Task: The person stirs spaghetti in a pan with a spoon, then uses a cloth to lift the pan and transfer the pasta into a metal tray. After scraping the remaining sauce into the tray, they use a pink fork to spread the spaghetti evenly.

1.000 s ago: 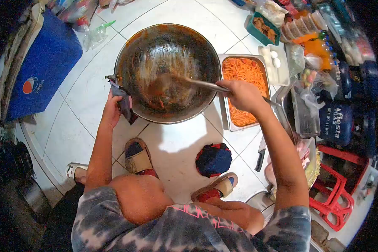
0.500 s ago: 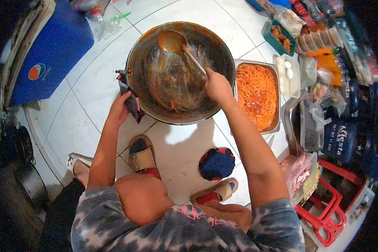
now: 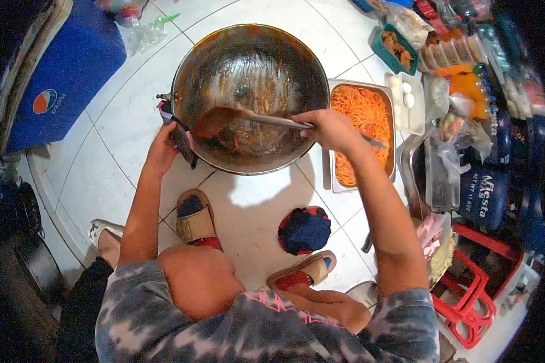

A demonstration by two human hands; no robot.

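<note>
1 head-worn camera close above the shirt (image 3: 224, 327), its aim forward and down at the floor (image 3: 254, 218)

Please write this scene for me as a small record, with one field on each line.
Left hand: the left hand grips a dark cloth at the wok's rim
Right hand: the right hand holds the ladle by its handle
Wok: the wok is smeared with sauce, the ladle's bowl inside
Right of wok: metal tray of orange-red noodles
Beyond tray: white container with eggs; green container of food
Between feet: dark blue and red bundle
Far left: blue box
</note>
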